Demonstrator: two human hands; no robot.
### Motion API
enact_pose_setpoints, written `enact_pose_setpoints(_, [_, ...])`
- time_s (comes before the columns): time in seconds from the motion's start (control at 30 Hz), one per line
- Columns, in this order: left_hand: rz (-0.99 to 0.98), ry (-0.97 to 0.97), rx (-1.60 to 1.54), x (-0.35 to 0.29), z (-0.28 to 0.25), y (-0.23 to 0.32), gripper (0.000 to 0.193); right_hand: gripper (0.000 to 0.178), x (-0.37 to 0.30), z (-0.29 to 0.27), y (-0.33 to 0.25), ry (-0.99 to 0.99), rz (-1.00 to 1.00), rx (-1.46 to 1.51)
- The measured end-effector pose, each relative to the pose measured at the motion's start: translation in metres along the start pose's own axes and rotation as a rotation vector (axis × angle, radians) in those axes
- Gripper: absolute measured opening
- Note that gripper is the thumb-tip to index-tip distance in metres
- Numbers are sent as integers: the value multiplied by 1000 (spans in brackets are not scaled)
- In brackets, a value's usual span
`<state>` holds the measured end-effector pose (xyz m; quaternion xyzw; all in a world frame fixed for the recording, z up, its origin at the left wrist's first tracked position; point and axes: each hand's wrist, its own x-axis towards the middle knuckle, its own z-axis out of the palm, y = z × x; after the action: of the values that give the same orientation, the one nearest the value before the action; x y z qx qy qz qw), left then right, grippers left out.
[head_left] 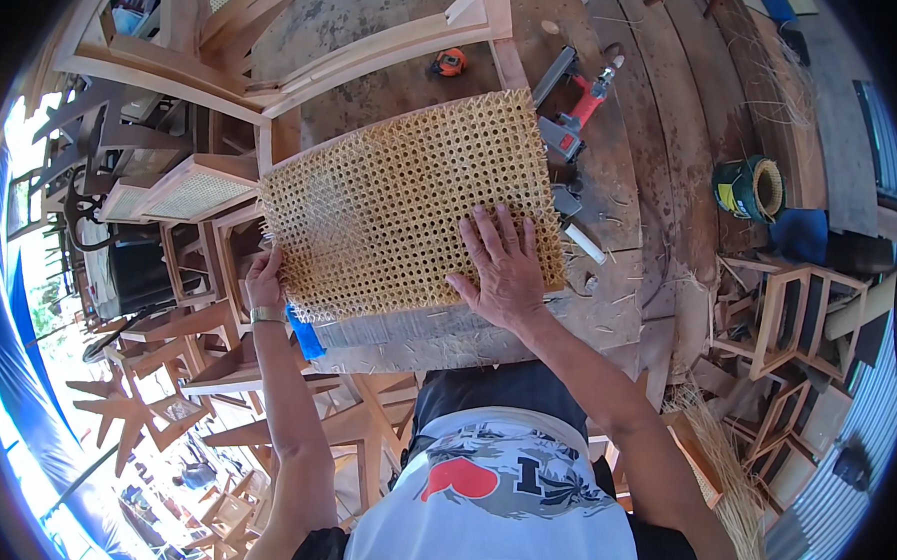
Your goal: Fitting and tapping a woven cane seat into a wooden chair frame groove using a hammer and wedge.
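A rectangular sheet of woven cane webbing lies in front of me on the workbench, its strands frayed along the edges. My right hand rests flat on its near right part, fingers spread. At the sheet's near left corner, my left hand pinches the edge between thumb and fingers. Just past the right edge of the cane lies a red and grey pneumatic stapler. A white cylindrical stick lies beside that edge too. Under the near left corner a bit of blue cloth or plastic shows.
A wooden chair frame stands beyond the cane, with an orange tape measure near it. The wooden workbench carries scattered cane scraps. A green bucket sits at right. Several chair frames crowd the left; loose cane strands hang at lower right.
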<state>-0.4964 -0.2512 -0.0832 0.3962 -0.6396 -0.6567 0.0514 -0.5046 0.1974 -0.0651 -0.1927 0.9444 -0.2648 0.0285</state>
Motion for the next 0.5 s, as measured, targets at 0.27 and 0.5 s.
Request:
enact_pose_setpoints(0.27, [-25, -2, 24, 0, 3, 2, 14, 82, 1, 2, 0, -15, 4, -26])
enact_pose_setpoints(0.5, [-15, 9, 84, 0, 3, 2, 17, 82, 0, 3, -1, -13, 1, -31])
